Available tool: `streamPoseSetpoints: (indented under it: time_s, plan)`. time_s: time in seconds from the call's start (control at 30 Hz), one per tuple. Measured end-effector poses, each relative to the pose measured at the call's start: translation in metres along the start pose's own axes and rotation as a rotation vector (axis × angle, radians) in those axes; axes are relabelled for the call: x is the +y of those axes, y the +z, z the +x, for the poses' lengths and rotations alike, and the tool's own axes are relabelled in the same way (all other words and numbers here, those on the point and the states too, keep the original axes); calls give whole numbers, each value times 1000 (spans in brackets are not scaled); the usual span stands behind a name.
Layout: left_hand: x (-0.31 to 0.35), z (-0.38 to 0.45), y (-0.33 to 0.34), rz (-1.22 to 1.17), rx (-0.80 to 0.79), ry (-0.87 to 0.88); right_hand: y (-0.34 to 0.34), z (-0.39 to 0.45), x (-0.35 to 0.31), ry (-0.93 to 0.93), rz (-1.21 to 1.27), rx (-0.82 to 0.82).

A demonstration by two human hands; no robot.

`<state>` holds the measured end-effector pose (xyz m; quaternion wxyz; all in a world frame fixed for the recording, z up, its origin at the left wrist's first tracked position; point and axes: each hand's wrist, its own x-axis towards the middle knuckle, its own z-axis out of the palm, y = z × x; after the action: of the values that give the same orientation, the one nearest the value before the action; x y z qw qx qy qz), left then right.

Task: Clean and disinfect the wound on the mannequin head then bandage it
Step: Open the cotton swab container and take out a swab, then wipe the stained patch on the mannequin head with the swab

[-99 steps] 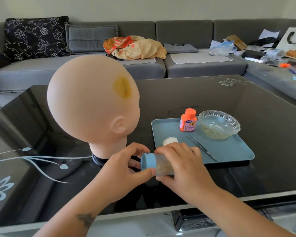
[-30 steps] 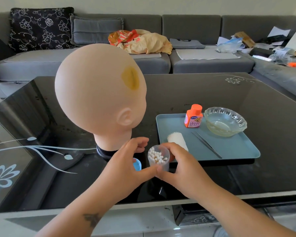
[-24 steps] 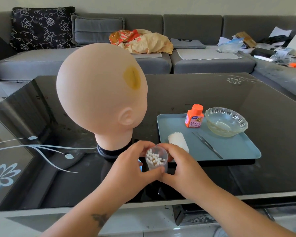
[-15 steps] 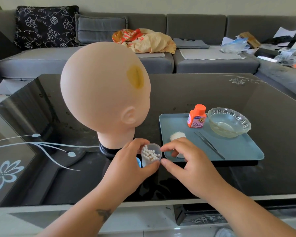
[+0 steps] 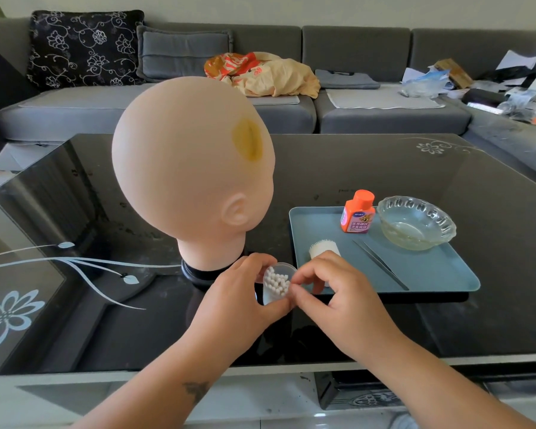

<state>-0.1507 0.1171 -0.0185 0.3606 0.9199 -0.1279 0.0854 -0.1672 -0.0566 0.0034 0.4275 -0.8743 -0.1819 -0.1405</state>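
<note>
Left hand [image 5: 235, 300] wrapped round an open little tub of cotton swabs [image 5: 276, 283], fingers clamped on it. Right hand [image 5: 338, 292] just beside, fingertips [image 5: 294, 278] pinched together at the tub's rim, on a swab or not, cannot tell. Mannequin head [image 5: 192, 181] behind the fingers, yellow wound [image 5: 248, 140] up top. Blue tray [image 5: 440, 274] off to the right on the counter [image 5: 384, 168]

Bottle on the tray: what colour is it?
Orange, cap and body alike, with a pink and white label. The bottle stands on the tray; the head view shows it.
</note>
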Motion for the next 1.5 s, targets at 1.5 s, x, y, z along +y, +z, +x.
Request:
streamPoseSetpoints:
  time_s: [1.5]
  plan:
    - [65,22,-84,355,700,301,-7,31,-11,419,964,159]
